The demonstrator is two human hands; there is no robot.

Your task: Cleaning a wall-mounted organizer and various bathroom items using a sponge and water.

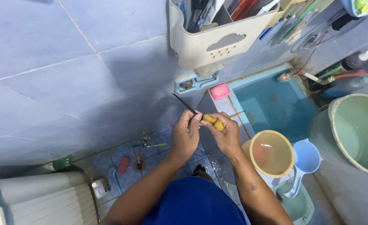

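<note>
My left hand [185, 134] grips a knife with a thin dark blade [183, 103] that points up and left. The blade's base rests against a small yellow piece of food [214, 121]. My right hand [225, 135] holds that yellow piece between fingers and thumb. A thin stick [237, 113] pokes out from it to the right. Both hands are held together over the blue tiled floor, above my blue-clad lap.
A cream wall rack [209, 43] with toothbrushes hangs above. A blue water tank [275, 104] lies right, with a pink soap dish [220, 91] on its ledge. A yellow bowl [271, 153], blue scoop [305, 160], green tub [359, 131] and white toilet [38, 200] surround me.
</note>
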